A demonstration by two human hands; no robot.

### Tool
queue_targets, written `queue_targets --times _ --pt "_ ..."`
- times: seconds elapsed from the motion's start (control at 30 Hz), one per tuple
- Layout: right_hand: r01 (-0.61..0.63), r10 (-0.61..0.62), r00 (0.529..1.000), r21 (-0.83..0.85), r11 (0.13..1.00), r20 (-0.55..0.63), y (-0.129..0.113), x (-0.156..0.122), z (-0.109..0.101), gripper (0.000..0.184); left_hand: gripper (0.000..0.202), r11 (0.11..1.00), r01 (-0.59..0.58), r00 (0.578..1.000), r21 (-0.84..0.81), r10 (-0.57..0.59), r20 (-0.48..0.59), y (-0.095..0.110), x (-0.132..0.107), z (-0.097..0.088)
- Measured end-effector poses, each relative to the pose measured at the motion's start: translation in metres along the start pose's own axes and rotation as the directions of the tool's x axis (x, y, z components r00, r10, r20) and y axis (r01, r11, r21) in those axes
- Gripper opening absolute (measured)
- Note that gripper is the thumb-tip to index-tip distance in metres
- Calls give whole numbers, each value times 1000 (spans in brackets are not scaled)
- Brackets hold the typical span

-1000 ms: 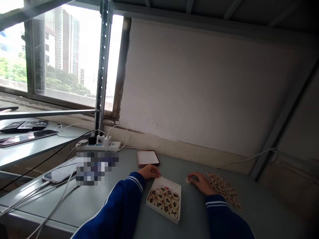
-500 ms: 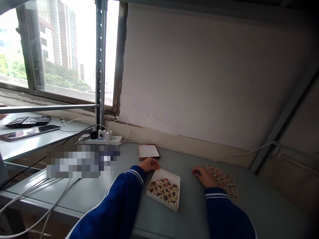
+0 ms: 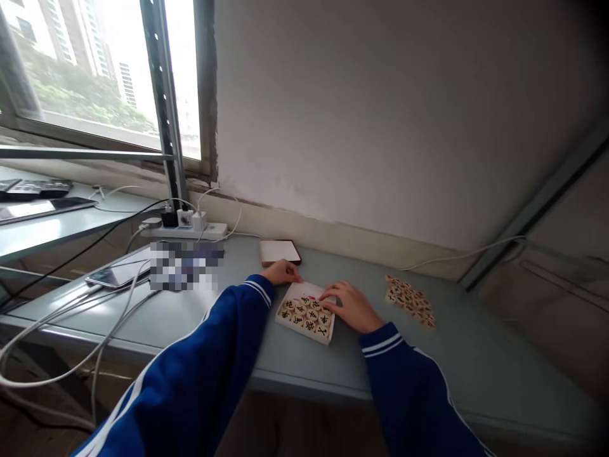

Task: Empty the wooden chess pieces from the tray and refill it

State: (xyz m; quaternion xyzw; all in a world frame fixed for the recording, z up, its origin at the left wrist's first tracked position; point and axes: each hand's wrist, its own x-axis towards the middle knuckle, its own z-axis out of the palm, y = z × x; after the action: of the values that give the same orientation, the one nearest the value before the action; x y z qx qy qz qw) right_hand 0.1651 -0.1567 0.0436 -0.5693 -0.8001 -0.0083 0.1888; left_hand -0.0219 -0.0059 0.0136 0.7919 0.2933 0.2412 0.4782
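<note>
A shallow white box [image 3: 301,290] lies on the grey table [image 3: 295,365] with rows of round wooden chess pieces [image 3: 307,315] in it. My left hand [image 3: 283,273] rests curled on the box's far left corner and holds it. My right hand [image 3: 349,306] lies at the box's right side. Its fingers are pressed together and reach over the rim into the far right part of the box. Whether a piece is under the fingertips is hidden. A heap of loose chess pieces [image 3: 410,301] lies on the table to the right, apart from my right hand.
A flat white lid with a dark red edge [image 3: 280,252] lies behind the box. A power strip [image 3: 186,230] sits by the wall. A phone [image 3: 117,274] and several cables [image 3: 71,330] lie at left. A lower neighbouring desk [image 3: 42,228] stands beside the window.
My right hand left the loose heap and moved left to the box, fingers now over its rim. The view tilted down and shifted. My left hand stayed on the box corner.
</note>
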Motion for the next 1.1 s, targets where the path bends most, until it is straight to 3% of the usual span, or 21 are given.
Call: queue_targets --times 0.17,0.33,0.43,0.6,0.67,0.77,0.83,0.93,1.03,1.1 --pt "-90 92 996 -170 981 5 3 -4 1 25 43 1000 -7 1000 30 7 12 -4 1 0" --pt "-109 122 982 -98 989 142 5 -3 -12 21 44 1000 6 999 2 -6 36 -7 4 0" --pt "-135 145 979 -80 988 143 4 0 -13 21 44 1000 15 999 -4 -15 46 -8 6 0" --pt "-147 134 983 101 984 126 8 4 -7 21 45 1000 14 999 8 -14 31 -9 5 0" --pt "-175 175 985 114 978 14 17 3 -7 22 46 1000 13 999 13 -13 42 -8 5 0" --pt "-307 315 943 83 948 -109 44 -5 -11 24 46 1000 13 998 21 -15 62 -8 6 -1" --pt "-376 377 924 30 926 -66 64 -15 -14 24 46 999 10 997 34 -12 70 -8 6 -2" --pt "-346 344 938 -53 937 -31 85 -26 -15 26 46 998 9 997 54 -13 72 -8 5 -2" --pt "-284 280 958 -72 956 -66 90 -28 -14 29 47 998 10 997 55 -15 82 -7 4 -2" --pt "-271 270 963 -36 962 -10 92 -29 -14 28 48 998 17 996 56 -22 82 -6 4 -1"
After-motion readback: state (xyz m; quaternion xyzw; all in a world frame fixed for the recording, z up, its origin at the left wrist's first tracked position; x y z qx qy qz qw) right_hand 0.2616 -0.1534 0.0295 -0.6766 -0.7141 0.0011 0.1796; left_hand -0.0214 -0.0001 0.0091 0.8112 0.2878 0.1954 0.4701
